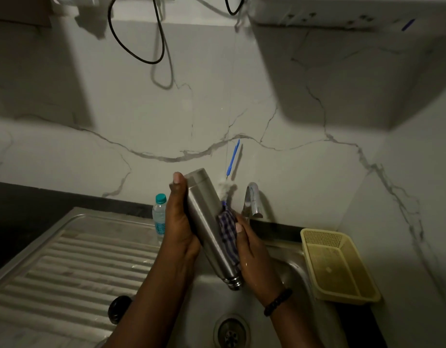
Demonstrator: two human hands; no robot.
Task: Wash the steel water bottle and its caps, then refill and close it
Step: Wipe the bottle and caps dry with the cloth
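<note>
Black cap (118, 308) half hidden, bottle (207, 227) capless

One steel bottle (207, 223), held by two hands: left hand (179, 222) and right hand (253, 257). One checked cloth (228, 233) beneath the right fingers (239, 226). One plastic water bottle (159, 214) just left of the left fingers. One tap (252, 200), one yellow basket (338, 266), one drain (231, 331), one black cap (119, 308), one blue pen (233, 156).

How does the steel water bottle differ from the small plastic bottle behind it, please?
The steel water bottle is opaque metal; the plastic bottle is clear with a teal cap. The steel water bottle is tilted with its open mouth down over the sink, gripped by the left hand; the plastic bottle stands upright, untouched and capped. The steel water bottle looks larger. Both are cylindrical.
</note>
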